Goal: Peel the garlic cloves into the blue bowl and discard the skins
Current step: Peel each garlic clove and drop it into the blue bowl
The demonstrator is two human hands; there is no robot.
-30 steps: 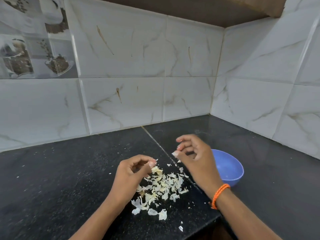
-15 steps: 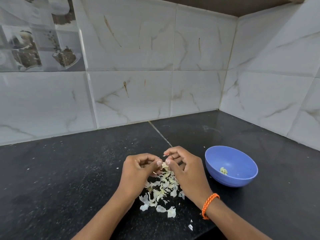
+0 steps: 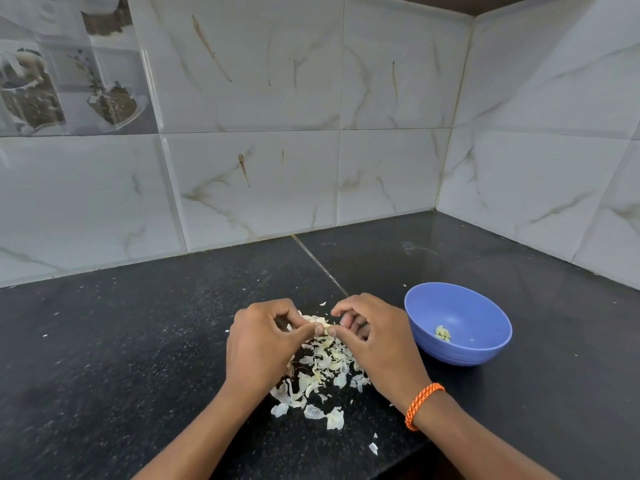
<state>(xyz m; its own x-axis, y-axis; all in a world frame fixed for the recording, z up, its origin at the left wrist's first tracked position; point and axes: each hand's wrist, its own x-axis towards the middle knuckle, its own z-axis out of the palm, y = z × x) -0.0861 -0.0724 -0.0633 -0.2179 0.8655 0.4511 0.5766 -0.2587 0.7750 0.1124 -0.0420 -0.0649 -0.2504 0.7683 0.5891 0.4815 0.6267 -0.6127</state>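
Whatever the left hand [image 3: 258, 344] and right hand [image 3: 375, 344] pinch between their meeting fingertips is too small to make out. The hands cover the far part of the skin pile [image 3: 320, 375] beneath them. Both forearms run off the bottom edge. Right of the hands, the bits in the blue bowl [image 3: 460, 351] are too small to count.

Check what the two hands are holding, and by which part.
Both hands, left hand and right hand, pinch one small pale garlic clove between thumb and fingertips, one at each end, above the skins.
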